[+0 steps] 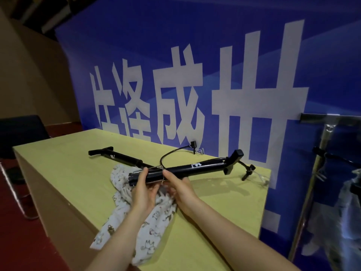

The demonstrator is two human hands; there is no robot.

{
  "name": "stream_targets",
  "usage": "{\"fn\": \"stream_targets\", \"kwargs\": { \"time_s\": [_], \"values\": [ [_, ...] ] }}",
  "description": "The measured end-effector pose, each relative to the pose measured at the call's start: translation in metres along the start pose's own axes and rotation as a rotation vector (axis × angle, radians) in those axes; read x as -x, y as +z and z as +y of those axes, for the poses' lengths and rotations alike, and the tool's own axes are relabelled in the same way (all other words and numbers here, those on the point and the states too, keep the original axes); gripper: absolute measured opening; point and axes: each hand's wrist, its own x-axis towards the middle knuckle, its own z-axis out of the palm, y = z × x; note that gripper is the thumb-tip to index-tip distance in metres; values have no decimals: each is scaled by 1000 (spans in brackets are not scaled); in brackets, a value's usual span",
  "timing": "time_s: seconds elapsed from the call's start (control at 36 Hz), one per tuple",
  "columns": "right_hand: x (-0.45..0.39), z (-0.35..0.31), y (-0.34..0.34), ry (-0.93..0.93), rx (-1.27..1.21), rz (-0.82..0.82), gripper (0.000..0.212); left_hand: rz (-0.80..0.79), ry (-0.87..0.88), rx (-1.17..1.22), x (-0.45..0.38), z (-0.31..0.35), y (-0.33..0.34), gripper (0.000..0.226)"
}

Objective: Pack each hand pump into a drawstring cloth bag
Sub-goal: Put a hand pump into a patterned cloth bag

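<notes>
Currently I see both hands on one black hand pump (195, 166), held just above the yellow-green table (224, 198). Long axis runs from lower left to upper right in the head view: base end with the folded wire foot bracket (155, 173) points left toward me, T-handle (233, 161) points right and away, toward the blue banner (195, 55). Tilt is slight, handle end higher. Left hand (143, 189) grips the base end, thumb on top, fingers curled under the barrel. Right hand (180, 187) holds the barrel just right of the bracket, thumb on top, fingers wrapped beneath; fingertips are hidden by the barrel so I can't tell how tight. Pump hose (247, 169) trails off past the handle, with its nozzle hanging down near the table's far right edge. Drawstring cloth bag (156, 218), white with a small brown print, lies crumpled on the table directly under both hands and forearms; pump is outside it, I can't make out the bag mouth. Second hand pump (121, 158) lies flat on the table behind, axis roughly left to right, T-handle at the left, its hose (172, 153) looping up toward the banner. Metal rack (320, 145) stands at the right edge, a dark chair (21, 132) at the left.
</notes>
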Motion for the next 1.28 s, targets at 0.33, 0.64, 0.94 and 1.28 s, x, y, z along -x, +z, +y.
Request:
{"fn": "stream_targets", "kwargs": {
  "time_s": [0.33, 0.64, 0.94, 1.28],
  "values": [
    [-7, -19, -21, -249, -65, 137, 36, -164, -72, -143, 4, -10, 19, 39],
    [6, -43, -52, -375, -6, 268, 28, -237, 97, -689, 26, -11, 24, 62],
    [8, -41, -58, -361, 199, 296, 33, 5, 623, -1124, 37, 35, -6, 44],
    [19, -40, -46, -414, 327, 296, 35, 195, 61, -1315, 13, 72, -59, 59]
  ]
}}
